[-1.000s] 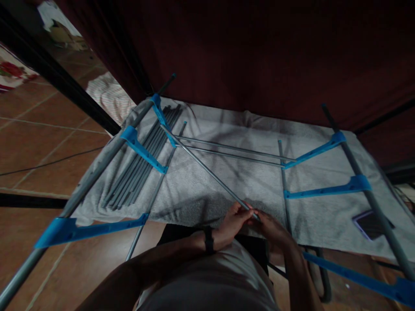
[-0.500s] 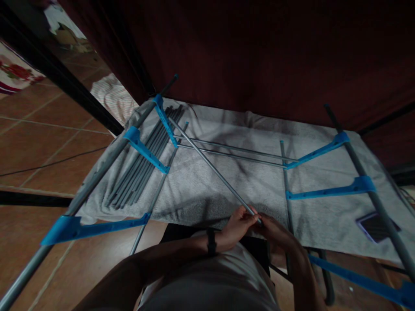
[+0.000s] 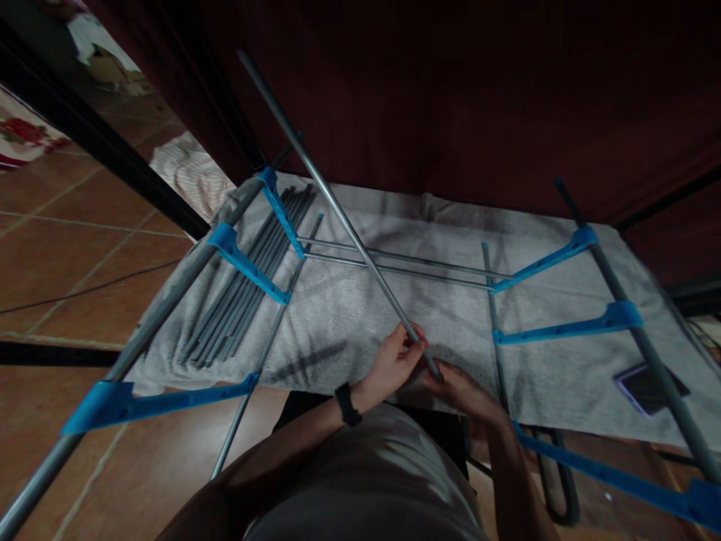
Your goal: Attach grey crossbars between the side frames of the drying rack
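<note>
— Swung higher since the earlier frame, our grey rod (image 3: pixel 338 214) now points toward eleven o'clock.
— How's our grip?
— Near five, our left hand (image 3: pixel 397 359) pinches it; our right hand (image 3: pixel 459 387) holds its near end.
— What's done?
— Two fitted rods (image 3: pixel 439 264) span from a blue bracket (image 3: pixel 283 214) at ten to a second bracket (image 3: pixel 541 262) at three. Ours isn't fitted; with a loose bundle (image 3: pixel 242 289) at nine, we judge much remains.
— And around us?
— Pale cloth covers our worktop (image 3: pixel 552 383); a phone (image 3: pixel 642 387) lies near four. Dark red curtain (image 3: pixel 478 98) hangs at twelve; tiled floor (image 3: pixel 113 180) shows toward ten.
</note>
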A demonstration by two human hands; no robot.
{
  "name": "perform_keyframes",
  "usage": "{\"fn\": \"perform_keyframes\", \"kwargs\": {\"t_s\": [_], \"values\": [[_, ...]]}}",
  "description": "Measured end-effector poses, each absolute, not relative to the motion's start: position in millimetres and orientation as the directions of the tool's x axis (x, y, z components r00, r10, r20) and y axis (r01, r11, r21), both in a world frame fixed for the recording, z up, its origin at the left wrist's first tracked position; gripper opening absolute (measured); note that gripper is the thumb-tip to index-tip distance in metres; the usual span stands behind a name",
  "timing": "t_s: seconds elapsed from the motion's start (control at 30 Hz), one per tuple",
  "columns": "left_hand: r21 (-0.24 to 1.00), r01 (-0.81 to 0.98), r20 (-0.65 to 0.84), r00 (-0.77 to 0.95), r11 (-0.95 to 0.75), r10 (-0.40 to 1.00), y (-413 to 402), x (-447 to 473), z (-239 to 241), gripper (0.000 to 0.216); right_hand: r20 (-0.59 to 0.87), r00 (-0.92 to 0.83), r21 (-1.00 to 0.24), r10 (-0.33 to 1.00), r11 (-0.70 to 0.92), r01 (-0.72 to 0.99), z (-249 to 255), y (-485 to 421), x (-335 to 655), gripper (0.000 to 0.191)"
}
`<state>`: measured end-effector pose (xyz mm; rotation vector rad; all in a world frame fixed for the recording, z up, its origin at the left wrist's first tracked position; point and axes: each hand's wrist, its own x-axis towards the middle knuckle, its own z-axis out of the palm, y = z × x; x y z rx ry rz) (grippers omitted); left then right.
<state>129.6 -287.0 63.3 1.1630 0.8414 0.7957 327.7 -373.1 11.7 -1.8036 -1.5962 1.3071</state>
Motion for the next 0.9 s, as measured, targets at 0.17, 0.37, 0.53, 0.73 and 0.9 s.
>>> {"fn": "perform_keyframes", "kwargs": {"t_s": [0.17, 0.37, 0.53, 0.73, 0.9], "values": [[1.000, 0.019, -0.017, 0.323, 0.011, 0.946, -256, 108, 78, 0.010, -0.400, -0.092, -0.783, 0.912, -0.289, 0.551, 21, -360, 325, 0.033], [0.996, 0.050, 0.059, 0.222, -0.072, 0.973, -223, 88, 74, 0.009, -0.293, 0.016, -0.849, 0.956, -0.267, 0.455, 12, -339, 319, 0.043], [0.978, 0.185, 0.064, 0.170, -0.096, 0.983, -210, 73, 62, 0.005, -0.250, 0.079, -0.895, 0.965, -0.262, 0.362, 1, -329, 317, 0.047], [0.940, 0.337, 0.017, 0.121, -0.057, 0.992, -206, 55, 42, 0.011, -0.260, 0.206, -0.917, 0.943, -0.308, 0.253, -7, -325, 320, 0.057], [0.931, 0.359, 0.029, 0.086, -0.059, 0.996, -205, 42, 32, 0.011, -0.243, 0.305, -0.951, 0.921, -0.288, 0.113, -9, -318, 325, 0.070]]}}
